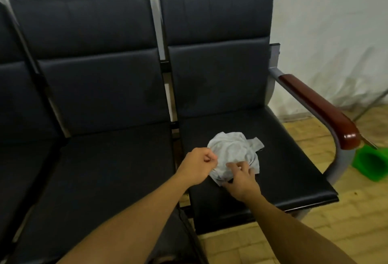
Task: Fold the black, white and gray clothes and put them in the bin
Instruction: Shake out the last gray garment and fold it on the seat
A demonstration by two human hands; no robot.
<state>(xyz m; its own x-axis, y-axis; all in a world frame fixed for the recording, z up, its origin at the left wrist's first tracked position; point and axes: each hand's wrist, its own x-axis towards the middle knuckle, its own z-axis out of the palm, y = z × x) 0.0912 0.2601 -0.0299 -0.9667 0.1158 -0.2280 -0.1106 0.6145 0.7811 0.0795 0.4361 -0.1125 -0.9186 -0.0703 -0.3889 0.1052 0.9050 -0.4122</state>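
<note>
Crumpled gray cloth (233, 152) on smooth padded seat (283, 158), pinched by both hands (198, 164) (241, 176).

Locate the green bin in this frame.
In the head view, the green bin sits on the floor at far right, just beyond the bench's wooden armrest.

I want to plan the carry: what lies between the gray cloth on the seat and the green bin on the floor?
In the head view, between the gray cloth and the green bin lie bare black seat and the chair's armrest support.
</note>
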